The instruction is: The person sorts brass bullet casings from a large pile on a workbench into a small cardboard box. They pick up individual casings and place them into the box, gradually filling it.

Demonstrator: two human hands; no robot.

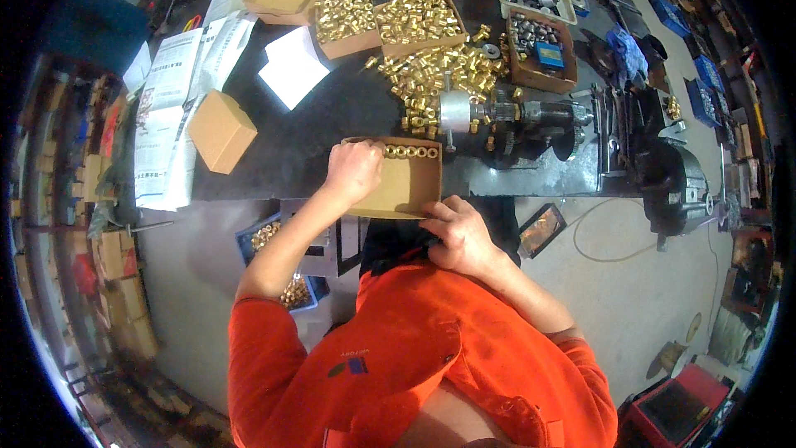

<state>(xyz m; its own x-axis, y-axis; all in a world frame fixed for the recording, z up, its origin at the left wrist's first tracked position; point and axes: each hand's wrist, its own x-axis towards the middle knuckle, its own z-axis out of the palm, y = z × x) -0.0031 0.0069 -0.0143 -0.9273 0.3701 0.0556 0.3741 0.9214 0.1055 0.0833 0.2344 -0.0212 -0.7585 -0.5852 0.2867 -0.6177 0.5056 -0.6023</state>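
A shallow cardboard box (pixel 401 192) sits at the table's near edge, in front of my body. Along its far wall stands a row of brass fittings (pixel 412 152), their round open ends facing up. My left hand (pixel 355 169) reaches over the box's left side, its fingers curled down at the left end of that row; whatever they pinch is hidden. At the near right corner, my right hand (pixel 458 235) grips the box wall between thumb and fingers. Beyond the box lies a loose heap of brass fittings (pixel 427 83).
Two cardboard boxes of brass fittings (pixel 347 17) stand behind the heap. A geared metal fixture (pixel 506 114) lies right of my box, with wrenches (pixel 609 129) farther right. White paper (pixel 293 70), a closed carton (pixel 222 131) and newspaper (pixel 166 141) lie left.
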